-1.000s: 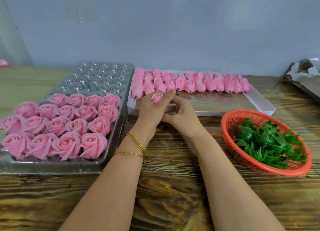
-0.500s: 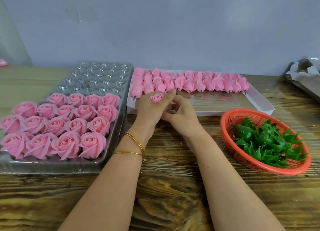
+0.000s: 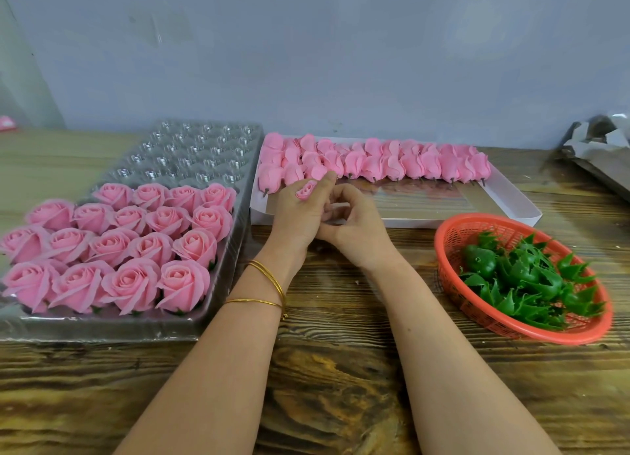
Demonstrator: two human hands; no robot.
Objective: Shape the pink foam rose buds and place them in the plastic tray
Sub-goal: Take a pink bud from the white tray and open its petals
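Observation:
My left hand (image 3: 296, 216) grips a small pink foam rose bud (image 3: 304, 192), whose tip shows above the fingers. My right hand (image 3: 358, 222) is curled against the left hand from the right, fingertips at the bud's hidden lower part. To the left lies the clear plastic tray (image 3: 191, 147); several shaped pink roses (image 3: 116, 246) fill its near rows and the far cups hold nothing. Behind the hands, a white box (image 3: 511, 198) carries a row of unshaped pink buds (image 3: 375, 161).
A red plastic basket (image 3: 453, 236) with green calyx pieces (image 3: 525, 277) sits to the right on the wooden table (image 3: 341, 369). Crumpled grey wrapping (image 3: 600, 147) lies at the far right. A grey wall stands behind.
The bud in my left hand has tilted and sits a little lower between the fingers; my right fingers have shifted slightly against it. Both hands stay in the same place.

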